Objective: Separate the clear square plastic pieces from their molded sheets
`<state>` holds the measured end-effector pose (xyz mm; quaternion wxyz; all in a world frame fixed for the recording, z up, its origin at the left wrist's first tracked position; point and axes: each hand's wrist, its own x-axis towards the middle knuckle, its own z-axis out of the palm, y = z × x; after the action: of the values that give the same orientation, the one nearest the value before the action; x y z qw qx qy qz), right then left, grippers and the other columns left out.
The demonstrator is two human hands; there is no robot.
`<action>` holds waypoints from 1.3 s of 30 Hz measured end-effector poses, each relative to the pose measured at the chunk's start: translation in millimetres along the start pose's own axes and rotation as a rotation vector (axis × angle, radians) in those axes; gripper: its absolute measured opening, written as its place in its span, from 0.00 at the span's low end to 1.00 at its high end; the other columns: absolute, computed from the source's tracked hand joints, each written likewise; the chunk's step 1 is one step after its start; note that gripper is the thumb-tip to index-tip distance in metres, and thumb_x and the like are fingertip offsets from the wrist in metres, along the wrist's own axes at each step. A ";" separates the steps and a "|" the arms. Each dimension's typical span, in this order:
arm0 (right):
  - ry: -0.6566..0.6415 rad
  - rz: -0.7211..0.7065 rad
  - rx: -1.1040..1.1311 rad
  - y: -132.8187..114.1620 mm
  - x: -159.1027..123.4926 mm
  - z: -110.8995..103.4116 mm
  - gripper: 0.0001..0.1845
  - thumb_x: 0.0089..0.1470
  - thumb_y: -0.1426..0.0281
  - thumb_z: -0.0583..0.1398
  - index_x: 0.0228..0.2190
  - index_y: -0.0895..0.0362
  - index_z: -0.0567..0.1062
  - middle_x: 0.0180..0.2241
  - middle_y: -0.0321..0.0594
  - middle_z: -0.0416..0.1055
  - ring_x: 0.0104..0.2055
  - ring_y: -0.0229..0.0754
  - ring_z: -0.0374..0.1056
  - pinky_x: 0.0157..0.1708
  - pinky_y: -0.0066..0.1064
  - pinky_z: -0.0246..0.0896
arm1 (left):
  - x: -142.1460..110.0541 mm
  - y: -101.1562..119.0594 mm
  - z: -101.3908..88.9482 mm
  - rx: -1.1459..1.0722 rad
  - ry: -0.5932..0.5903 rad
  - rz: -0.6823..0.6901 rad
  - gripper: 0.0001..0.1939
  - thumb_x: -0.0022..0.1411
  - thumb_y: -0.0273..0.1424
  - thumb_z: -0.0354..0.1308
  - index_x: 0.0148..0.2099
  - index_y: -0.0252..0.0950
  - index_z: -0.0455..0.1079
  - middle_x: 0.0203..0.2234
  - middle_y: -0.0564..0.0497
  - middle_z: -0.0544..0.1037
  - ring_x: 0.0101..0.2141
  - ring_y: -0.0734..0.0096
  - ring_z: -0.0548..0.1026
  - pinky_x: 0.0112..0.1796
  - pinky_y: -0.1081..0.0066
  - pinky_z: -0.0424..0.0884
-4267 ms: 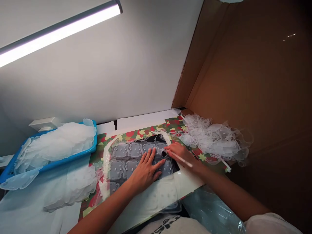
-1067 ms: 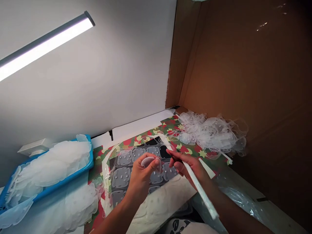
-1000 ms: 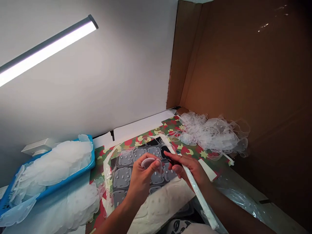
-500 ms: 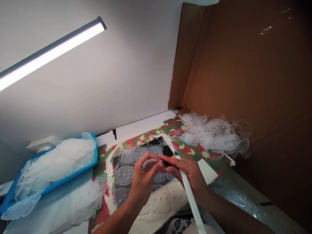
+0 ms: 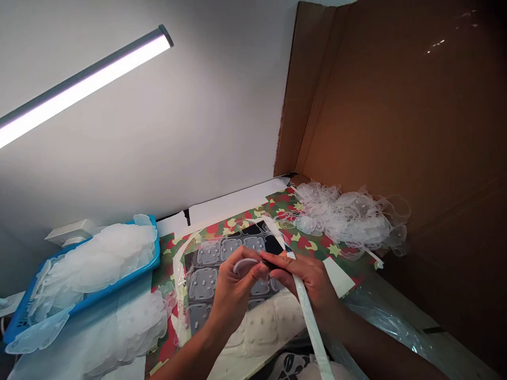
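Observation:
My left hand (image 5: 233, 295) pinches a small curved, pale translucent plastic piece (image 5: 244, 267) between thumb and fingers. Close against it, my right hand (image 5: 315, 285) is closed around a long white-wrapped stick-like tool (image 5: 311, 319), which slants down toward my lap. A dark part shows at the right fingertips, touching or nearly touching the piece; the exact contact is hidden. Beneath both hands lies a sheet of grey moulded pieces (image 5: 203, 284) with rounded outlines and small raised studs. A cream-coloured moulded sheet (image 5: 263, 327) with bumps sits nearer to me.
A blue basket (image 5: 156, 253) at left holds many translucent pieces; a further pile (image 5: 134, 327) lies before it. Tangled clear scraps (image 5: 348, 221) are heaped at back right, beside a tall cardboard wall (image 5: 396, 116). Clear plastic film (image 5: 392, 327) lies at right. A tube lamp (image 5: 87, 84) hangs above.
Both hands stay almost in the same place, with the same grip on the plastic piece and the white tool. The view has shifted very slightly.

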<state>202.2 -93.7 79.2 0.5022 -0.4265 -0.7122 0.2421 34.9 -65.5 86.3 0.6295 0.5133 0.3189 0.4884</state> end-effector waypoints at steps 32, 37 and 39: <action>-0.100 -0.027 -0.078 -10.1 4.1 -17.3 0.18 0.61 0.69 0.59 0.53 0.51 0.74 0.35 0.36 0.77 0.34 0.35 0.71 0.34 0.24 0.69 | 1.1 13.5 -8.6 0.121 -0.123 -0.105 0.10 0.59 0.34 0.64 0.32 0.35 0.69 0.23 0.54 0.71 0.27 0.76 0.67 0.31 0.75 0.64; -0.100 0.018 -0.140 -7.6 5.4 -25.9 0.16 0.61 0.67 0.59 0.51 0.51 0.76 0.32 0.36 0.77 0.32 0.36 0.71 0.31 0.25 0.67 | 2.2 15.4 -10.6 0.179 -0.137 -0.123 0.10 0.59 0.35 0.64 0.33 0.34 0.71 0.23 0.54 0.71 0.26 0.76 0.67 0.30 0.75 0.63; -0.103 0.051 -0.145 -6.2 4.9 -27.4 0.16 0.61 0.66 0.60 0.50 0.50 0.76 0.31 0.36 0.77 0.31 0.36 0.70 0.30 0.25 0.66 | 2.5 16.0 -10.6 0.177 -0.139 -0.125 0.10 0.59 0.36 0.64 0.33 0.34 0.71 0.22 0.54 0.71 0.26 0.76 0.66 0.29 0.75 0.63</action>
<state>224.6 -95.1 96.9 0.4266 -0.4668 -0.7414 0.2244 21.5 -59.7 99.1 0.6313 0.5788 0.3478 0.3815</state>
